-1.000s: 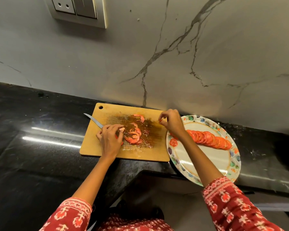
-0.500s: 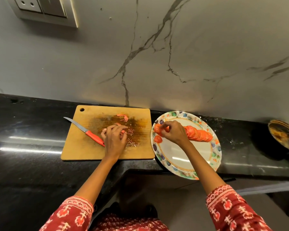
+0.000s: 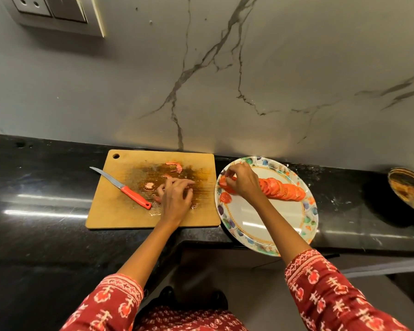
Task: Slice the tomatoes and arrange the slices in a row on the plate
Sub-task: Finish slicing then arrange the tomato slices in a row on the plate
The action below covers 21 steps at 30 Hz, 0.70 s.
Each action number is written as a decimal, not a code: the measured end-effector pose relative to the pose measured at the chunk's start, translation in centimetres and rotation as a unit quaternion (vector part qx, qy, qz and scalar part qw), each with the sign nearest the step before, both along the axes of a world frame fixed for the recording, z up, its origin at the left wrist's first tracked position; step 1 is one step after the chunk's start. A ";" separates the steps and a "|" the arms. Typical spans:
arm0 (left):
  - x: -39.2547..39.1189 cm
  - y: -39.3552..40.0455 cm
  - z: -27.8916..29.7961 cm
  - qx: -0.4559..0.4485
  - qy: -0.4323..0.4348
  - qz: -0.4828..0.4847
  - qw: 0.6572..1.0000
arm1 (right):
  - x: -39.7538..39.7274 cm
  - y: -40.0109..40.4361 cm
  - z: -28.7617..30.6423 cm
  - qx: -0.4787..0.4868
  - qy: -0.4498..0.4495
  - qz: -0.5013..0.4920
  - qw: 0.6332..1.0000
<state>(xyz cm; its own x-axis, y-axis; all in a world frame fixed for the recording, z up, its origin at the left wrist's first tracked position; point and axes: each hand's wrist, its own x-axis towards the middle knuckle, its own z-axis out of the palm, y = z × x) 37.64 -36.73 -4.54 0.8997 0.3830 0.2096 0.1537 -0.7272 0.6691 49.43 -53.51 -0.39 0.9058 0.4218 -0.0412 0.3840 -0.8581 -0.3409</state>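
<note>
The right hand (image 3: 243, 181) pinches a tomato slice (image 3: 225, 181) at the left end of the row of slices (image 3: 283, 191) on the patterned plate (image 3: 261, 232); the hand hides where slice meets row. One loose slice (image 3: 225, 197) lies just in front of it. The left hand (image 3: 176, 199) rests on the wet cutting board (image 3: 120, 218), fingers spread and lightly curled over tomato scraps; whether it grips any piece I cannot tell. A tomato end (image 3: 149, 186) and a peel scrap (image 3: 175, 166) lie on the board beside the red-handled knife (image 3: 122, 187). A dark dish (image 3: 408, 189) on the black table (image 3: 34, 235) is cut off at the right edge.
</note>
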 end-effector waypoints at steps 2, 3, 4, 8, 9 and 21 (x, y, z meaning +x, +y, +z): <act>0.8 -1.0 0.2 -0.005 0.011 -0.046 0.999 | -0.7 -0.6 -0.1 0.056 -0.017 -0.028 0.998; 1.2 -1.5 0.3 -0.003 0.015 -0.066 0.998 | -1.4 -0.9 -0.2 0.086 -0.028 -0.052 0.995; 1.7 -2.0 0.4 -0.002 0.016 -0.081 0.997 | -2.1 -1.4 -0.4 0.105 -0.036 -0.077 0.991; 3.0 -3.3 0.4 0.021 0.062 -0.113 0.991 | -4.9 -2.2 -2.1 0.088 0.010 -0.140 0.986; 3.3 -3.5 0.3 0.031 0.078 -0.124 0.989 | -5.3 -2.0 -2.4 0.076 0.025 -0.148 0.986; 5.0 -3.7 -0.6 0.038 0.102 -0.142 0.984 | -5.5 -2.7 -2.2 0.098 0.068 -0.170 0.978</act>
<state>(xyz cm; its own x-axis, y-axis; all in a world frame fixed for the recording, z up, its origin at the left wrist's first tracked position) 42.69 -40.44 -5.18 0.9945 0.0998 0.0313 0.0625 -0.8072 0.5869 43.96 -56.24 -2.63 0.9869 0.1084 -0.1194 0.0270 -0.8410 -0.5404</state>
